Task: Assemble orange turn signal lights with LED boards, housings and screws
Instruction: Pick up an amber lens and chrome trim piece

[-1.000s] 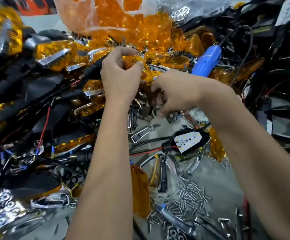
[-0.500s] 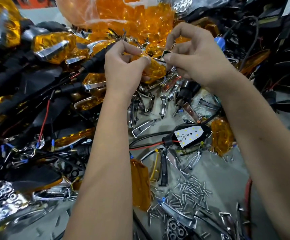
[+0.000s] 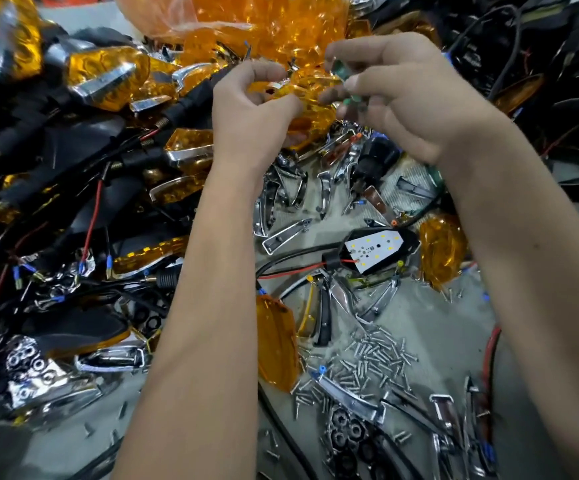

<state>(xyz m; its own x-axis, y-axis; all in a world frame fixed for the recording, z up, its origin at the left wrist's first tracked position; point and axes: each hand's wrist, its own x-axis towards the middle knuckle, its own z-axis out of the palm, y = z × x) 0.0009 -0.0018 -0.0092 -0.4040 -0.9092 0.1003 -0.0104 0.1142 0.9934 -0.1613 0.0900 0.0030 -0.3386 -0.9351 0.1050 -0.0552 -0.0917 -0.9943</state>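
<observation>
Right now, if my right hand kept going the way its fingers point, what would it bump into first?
The right hand points leftward, so its fingers would probably first meet the orange lens held by the left hand. Depth is unclear.

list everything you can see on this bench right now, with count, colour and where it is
lens: one, orange, held up between both hands
small part: one, greenish, blurred, pinched in the right hand
LED board: one, white, in a black housing right of centre, red wire attached
loose lenses: several, orange, one between the forearms, one at right
bag of lenses: one, clear with orange parts, top centre
screws: a heap, silver, lower right
chrome trims: many, silver, centre and lower right
wired lights: a pile, orange, chrome and black, left
left hand: grips the lens
right hand: pinches the small part at the lens
</observation>
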